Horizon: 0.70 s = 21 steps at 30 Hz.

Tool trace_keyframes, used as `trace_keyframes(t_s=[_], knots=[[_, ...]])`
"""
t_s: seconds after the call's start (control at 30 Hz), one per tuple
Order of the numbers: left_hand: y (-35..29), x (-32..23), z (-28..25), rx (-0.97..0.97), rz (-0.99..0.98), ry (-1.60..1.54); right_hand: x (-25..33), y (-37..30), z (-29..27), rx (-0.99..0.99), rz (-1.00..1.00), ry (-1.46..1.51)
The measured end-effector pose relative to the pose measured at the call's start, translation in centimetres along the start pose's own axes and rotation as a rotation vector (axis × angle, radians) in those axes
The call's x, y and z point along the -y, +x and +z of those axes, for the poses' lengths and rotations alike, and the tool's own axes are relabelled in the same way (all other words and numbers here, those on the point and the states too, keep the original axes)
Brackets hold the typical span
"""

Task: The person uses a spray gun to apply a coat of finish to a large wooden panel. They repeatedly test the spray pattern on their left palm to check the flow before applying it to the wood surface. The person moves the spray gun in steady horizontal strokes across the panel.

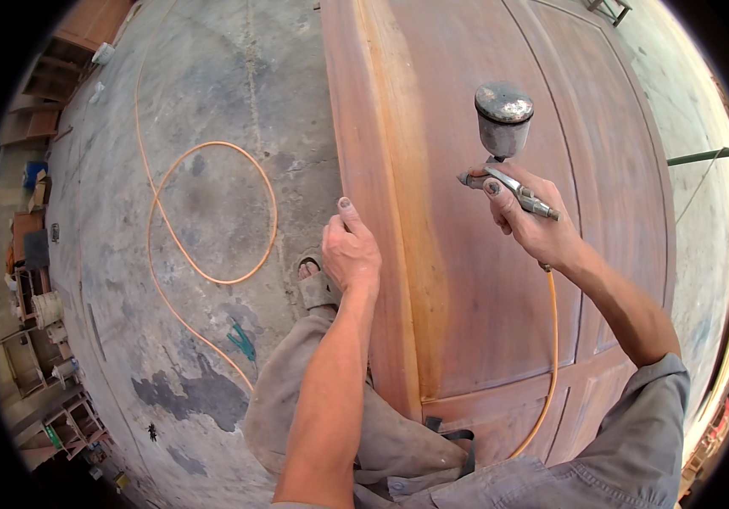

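Note:
My right hand (534,212) is wrapped round a metal spray gun (524,194), with my thumb over its body. The gun's nozzle points left, and a dull grey paint cup (504,121) with a lid stands on top. An orange air hose (551,356) runs down from its handle. Below the gun lies a large reddish-brown wooden door panel (491,297) with grooves and a yellowish pale strip (407,170) near its left side. My left hand (351,246) is beside the panel's left edge, fingers curled into a loose fist and thumb stretched out; nothing shows in it.
On the grey concrete floor (101,254) at left, the hose lies in a loop (275,212). Near my sandalled foot (318,287) lies a small teal tool (242,341). Wooden pieces and shelving (29,339) line the far left. A green bar (703,157) shows at the right.

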<state>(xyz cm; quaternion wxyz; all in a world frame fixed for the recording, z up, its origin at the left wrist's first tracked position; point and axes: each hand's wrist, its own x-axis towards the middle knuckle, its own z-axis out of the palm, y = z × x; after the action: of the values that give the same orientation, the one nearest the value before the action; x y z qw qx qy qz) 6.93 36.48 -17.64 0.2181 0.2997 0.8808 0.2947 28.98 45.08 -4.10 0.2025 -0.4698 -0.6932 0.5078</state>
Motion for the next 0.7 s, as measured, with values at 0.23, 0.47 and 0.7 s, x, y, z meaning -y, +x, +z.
trace_keyframes(t_s=[0.23, 0.47, 0.7], knots=[[-0.2, -0.5, -0.4, 0.019, -0.032, 0.007, -0.6, 3.9, 0.5, -0.08, -0.047, 0.026], [0.0, 0.0, -0.1, 0.017, -0.025, -0.021, -0.5, 3.8, 0.8, -0.043, -0.035, -0.005], [0.0, -0.6, -0.5, 0.04, -0.046, 0.007, -0.3, 0.8, 0.6, 0.024, -0.001, 0.001]])
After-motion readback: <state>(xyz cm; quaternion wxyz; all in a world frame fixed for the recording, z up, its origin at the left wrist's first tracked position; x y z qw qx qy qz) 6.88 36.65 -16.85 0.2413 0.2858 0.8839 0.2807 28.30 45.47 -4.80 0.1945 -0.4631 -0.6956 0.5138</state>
